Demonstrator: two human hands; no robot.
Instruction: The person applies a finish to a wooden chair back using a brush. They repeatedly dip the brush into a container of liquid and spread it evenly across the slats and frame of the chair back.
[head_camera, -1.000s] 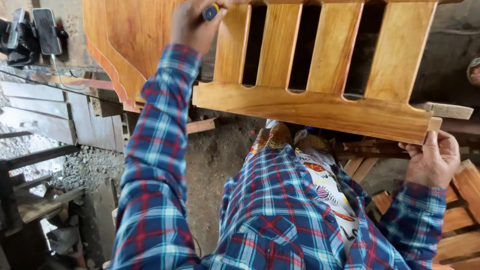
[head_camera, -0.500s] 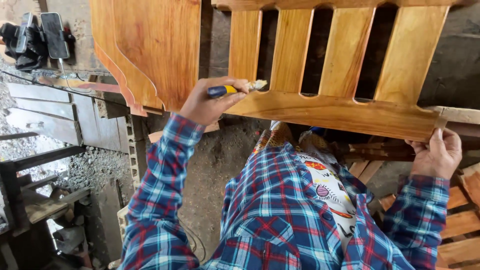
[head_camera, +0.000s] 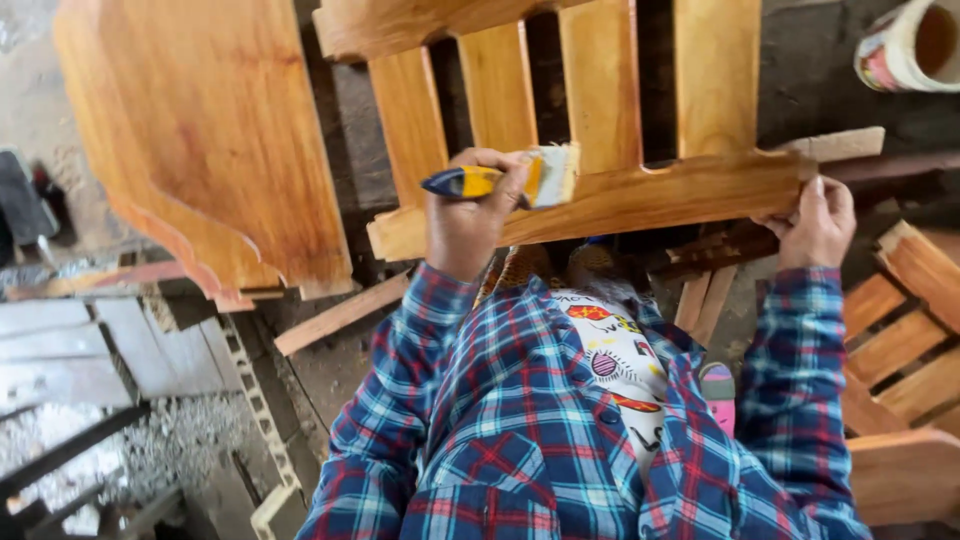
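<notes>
Head camera view: the left hand (head_camera: 468, 215) is closed around a paintbrush with a yellow and blue handle (head_camera: 500, 180), its pale bristles now lying flat on the glossy orange-brown lower rail of the slatted wooden frame (head_camera: 640, 195). Half a second ago the brush sat further left on that rail; a second ago the hand was raised up toward twelve o'clock, so the stroke has come down and is travelling rightward. At three o'clock the right hand (head_camera: 815, 220) pinches the rail's end, fingers curled, steadying it. A broad varnished wooden panel (head_camera: 200, 140) leans at ten o'clock.
</notes>
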